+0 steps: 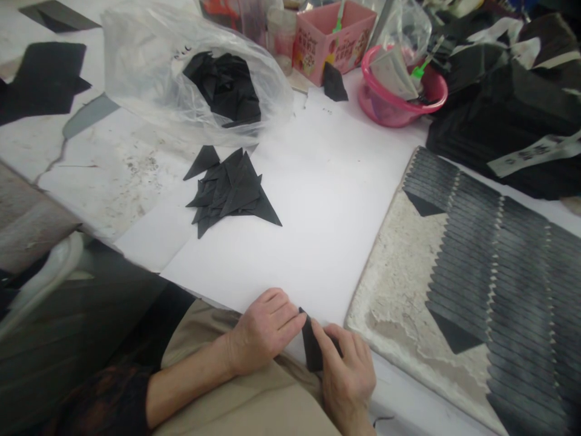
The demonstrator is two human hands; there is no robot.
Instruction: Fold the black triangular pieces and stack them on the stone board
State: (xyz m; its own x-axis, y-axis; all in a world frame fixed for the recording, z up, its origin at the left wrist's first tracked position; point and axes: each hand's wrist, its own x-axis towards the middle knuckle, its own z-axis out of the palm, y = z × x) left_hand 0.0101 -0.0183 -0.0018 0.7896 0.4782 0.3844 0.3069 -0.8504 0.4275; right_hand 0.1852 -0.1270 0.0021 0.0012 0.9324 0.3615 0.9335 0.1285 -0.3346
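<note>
At the table's near edge, a small black flat piece [312, 350], folded or layered, is between my hands. My right hand [348, 366] grips it with the thumb along its face and the fingers bent behind it. My left hand [271, 324] is closed, its fingertips at the piece's pointed upper end. Farther up the white paper lies a loose pile of black pointed pieces [229, 191]. To the right, a pale worn board [394, 266] carries columns of overlapping black pieces [469, 254], with a few pointed ends jutting out over the bare part.
A clear plastic bag [145, 79] with black pieces inside lies behind the pile. At the back stand a pink box [333, 39] and a pink basin [394, 112] holding small items. Black bundles [508, 109] sit at back right, larger black sheets [45, 79] at far left.
</note>
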